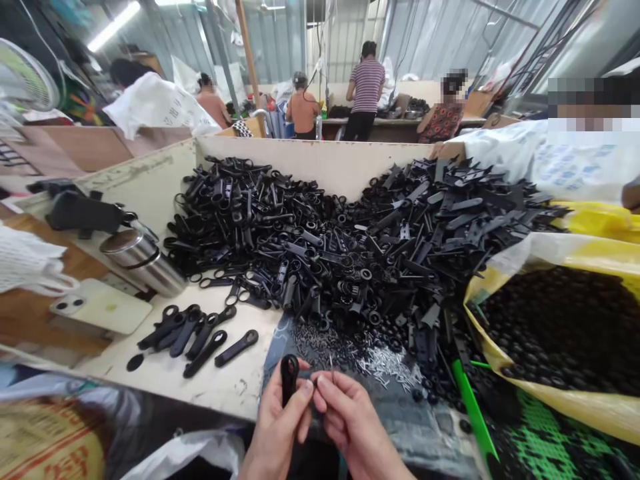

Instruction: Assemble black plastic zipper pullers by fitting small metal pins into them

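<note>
My left hand (278, 423) is closed round a black plastic handle piece (289, 377), holding it upright by its lower end. My right hand (350, 417) is pinched beside it, thumb and finger pressed together on a thin metal pin (331, 363) that points up. Both hands hover at the near edge of the table, just in front of a scatter of small metal pins (380, 365). Behind that lies a big heap of black plastic parts (350, 233). A small row of finished-looking black handles (195, 333) rests to the left on the table.
A yellow bag (575, 253) full of small black round parts sits at right. A steel flask (143, 257), a white phone (100, 305) and a black holder (83, 212) lie at left. A green stick (473, 413) lies near right. Several people work at benches behind; one person in white sits at far right.
</note>
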### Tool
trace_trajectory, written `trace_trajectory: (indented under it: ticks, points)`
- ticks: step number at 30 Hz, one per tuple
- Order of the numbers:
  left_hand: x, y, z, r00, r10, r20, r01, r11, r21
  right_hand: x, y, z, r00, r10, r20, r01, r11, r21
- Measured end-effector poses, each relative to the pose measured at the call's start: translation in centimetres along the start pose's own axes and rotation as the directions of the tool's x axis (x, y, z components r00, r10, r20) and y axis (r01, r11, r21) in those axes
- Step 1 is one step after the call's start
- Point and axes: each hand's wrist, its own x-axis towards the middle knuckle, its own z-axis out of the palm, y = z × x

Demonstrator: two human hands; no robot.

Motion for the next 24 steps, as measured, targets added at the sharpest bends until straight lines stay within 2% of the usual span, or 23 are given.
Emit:
trace_trajectory:
  ticks: [5,10,18,24]
  points:
    - [-0.5,-0.2,0.1,0.999,0.031,-0.029,-0.030,0.999,0.021,-0.4,0.2,-0.1,1.000,-0.009,-0.009,0.009,1.000,-0.012]
    - [-0.8,-0.4,0.1,0.998,0.063,-0.029,-0.062,0.996,0.060,-0.8,0.1,-0.1,0.998,-0.051,-0.045,0.047,0.995,-0.092]
    - [-0.9,-0.7,-0.2,0.999,0.042,0.019,-0.044,0.996,0.078,-1.2,0.4,-0.5,0.994,-0.102,-0.039,0.095,0.981,-0.168]
    - [-0.5,-1.0,-1.1,0.995,0.029,0.092,-0.044,0.984,0.175,-1.2,0.5,-1.5,0.989,-0.147,-0.019,0.132,0.935,-0.330]
